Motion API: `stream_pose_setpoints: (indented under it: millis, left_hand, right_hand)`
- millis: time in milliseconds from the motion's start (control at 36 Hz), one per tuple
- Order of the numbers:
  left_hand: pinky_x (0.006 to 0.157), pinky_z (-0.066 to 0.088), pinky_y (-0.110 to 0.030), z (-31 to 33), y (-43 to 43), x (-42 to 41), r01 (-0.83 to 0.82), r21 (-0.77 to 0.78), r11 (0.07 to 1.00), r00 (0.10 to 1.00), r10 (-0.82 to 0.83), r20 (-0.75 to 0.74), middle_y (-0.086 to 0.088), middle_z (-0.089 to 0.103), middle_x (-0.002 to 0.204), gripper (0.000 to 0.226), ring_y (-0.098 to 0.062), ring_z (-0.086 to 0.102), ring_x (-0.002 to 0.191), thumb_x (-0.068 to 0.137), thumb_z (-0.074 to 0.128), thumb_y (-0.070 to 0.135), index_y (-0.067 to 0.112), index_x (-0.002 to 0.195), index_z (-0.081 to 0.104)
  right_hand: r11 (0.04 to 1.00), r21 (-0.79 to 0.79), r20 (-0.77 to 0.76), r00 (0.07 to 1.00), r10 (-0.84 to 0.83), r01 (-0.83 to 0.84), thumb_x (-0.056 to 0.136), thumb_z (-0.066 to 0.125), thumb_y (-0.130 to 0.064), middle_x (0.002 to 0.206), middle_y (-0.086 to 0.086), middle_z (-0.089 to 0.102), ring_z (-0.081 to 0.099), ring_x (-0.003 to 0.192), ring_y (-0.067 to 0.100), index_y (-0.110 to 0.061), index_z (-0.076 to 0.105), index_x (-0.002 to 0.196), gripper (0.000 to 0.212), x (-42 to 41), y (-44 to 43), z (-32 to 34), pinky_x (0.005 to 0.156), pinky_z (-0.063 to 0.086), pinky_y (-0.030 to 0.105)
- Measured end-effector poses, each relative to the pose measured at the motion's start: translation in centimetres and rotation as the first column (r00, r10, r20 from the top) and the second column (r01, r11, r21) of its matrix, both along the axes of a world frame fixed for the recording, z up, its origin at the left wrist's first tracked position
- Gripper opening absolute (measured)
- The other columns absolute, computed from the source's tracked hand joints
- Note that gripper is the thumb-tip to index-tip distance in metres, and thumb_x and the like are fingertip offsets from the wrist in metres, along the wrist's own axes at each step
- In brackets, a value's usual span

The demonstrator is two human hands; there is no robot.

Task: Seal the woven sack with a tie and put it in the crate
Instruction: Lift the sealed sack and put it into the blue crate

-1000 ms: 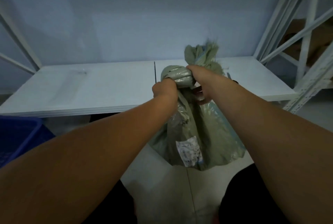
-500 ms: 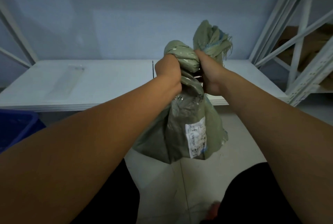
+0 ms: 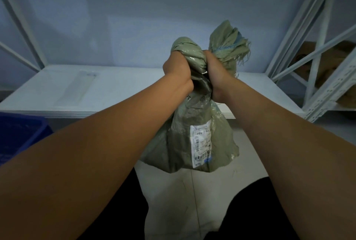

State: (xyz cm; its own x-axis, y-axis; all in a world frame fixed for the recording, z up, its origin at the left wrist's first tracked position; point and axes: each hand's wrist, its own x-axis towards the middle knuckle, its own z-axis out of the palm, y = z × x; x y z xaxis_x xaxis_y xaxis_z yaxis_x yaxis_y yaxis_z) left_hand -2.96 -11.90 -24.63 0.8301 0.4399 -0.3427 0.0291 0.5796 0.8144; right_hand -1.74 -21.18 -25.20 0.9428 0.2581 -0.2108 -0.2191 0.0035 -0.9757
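Both hands, left (image 3: 178, 70) and right (image 3: 216, 72), grip the twisted neck of a green sack (image 3: 183, 143) hanging above the floor, a blue crate (image 3: 21, 133) at left.

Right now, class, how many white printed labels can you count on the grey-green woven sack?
1. The white printed label is on the near face of the grey-green woven sack, towards its lower right. The far side is hidden, so others may be there.

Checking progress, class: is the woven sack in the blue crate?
No, the left hand and right hand hold the woven sack aloft, away from the blue crate.
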Motion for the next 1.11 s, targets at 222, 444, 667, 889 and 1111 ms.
stream_pose_setpoints:
  millis: [222, 444, 667, 889, 1111]
  left_hand:
    - [0.082, 0.058, -0.037, 1.1, 0.4, -1.3, 0.028, 0.02, 0.999, 0.999, -0.029, 0.032, -0.011, 0.068, 0.093, 0.019, -0.026, 0.065, 0.084, 0.097, 0.052, 0.018, 0.007, 0.101, 0.067]
    - [0.088, 0.059, -0.05, 0.7, 1.4, -0.7, 0.033, 0.04, 0.999, 0.995, -0.037, 0.09, -0.014, 0.073, 0.099, 0.02, -0.032, 0.07, 0.094, 0.093, 0.054, 0.018, 0.008, 0.1, 0.07]
    - [0.093, 0.056, -0.048, -0.4, 4.0, -0.7, 0.082, 0.025, 0.996, 0.965, -0.086, 0.249, -0.011, 0.075, 0.1, 0.043, -0.031, 0.07, 0.103, 0.072, 0.048, 0.033, 0.014, 0.1, 0.074]
    - [0.1, 0.052, -0.051, -0.2, 5.8, -1.6, 0.222, 0.106, 0.969, 0.921, -0.244, 0.305, -0.023, 0.07, 0.118, 0.048, -0.036, 0.066, 0.113, 0.092, 0.039, 0.025, 0.0, 0.122, 0.067]
    - [0.092, 0.05, -0.05, -0.4, 7.0, -2.6, 0.249, 0.311, 0.917, 0.877, -0.35, 0.329, -0.026, 0.06, 0.106, 0.06, -0.038, 0.06, 0.101, 0.056, 0.04, -0.009, -0.012, 0.114, 0.056]
  right_hand:
    - [0.99, 0.137, 0.035, 0.999, 0.023, -0.028, 0.092, 0.051, -0.054, 0.091, 0.009, 0.078, 0.073, 0.082, 0.025, -0.024, 0.08, 0.084, 0.043, -0.1, 0.4, -0.8, 0.081, 0.057, 0.039]
    - [0.97, 0.202, 0.053, 0.987, -0.149, 0.136, 0.095, 0.05, -0.049, 0.079, 0.004, 0.076, 0.07, 0.071, 0.02, -0.023, 0.075, 0.084, 0.037, 0.7, 2.6, -1.7, 0.065, 0.053, 0.029]
    - [0.955, 0.235, 0.072, 0.976, -0.203, 0.181, 0.077, 0.06, -0.054, 0.106, 0.013, 0.079, 0.073, 0.106, 0.033, -0.016, 0.078, 0.113, 0.055, 1.2, 5.5, -1.7, 0.096, 0.055, 0.048]
    - [0.955, 0.278, 0.004, 0.994, 0.109, -0.105, 0.091, 0.054, -0.051, 0.129, 0.022, 0.069, 0.064, 0.124, 0.038, -0.008, 0.07, 0.13, 0.059, 1.6, 4.1, -1.1, 0.109, 0.047, 0.055]
    - [0.923, 0.368, -0.033, 0.991, 0.132, -0.11, 0.094, 0.05, -0.053, 0.135, 0.027, 0.064, 0.058, 0.13, 0.042, -0.005, 0.066, 0.134, 0.065, 0.2, 3.3, -1.1, 0.11, 0.044, 0.058]
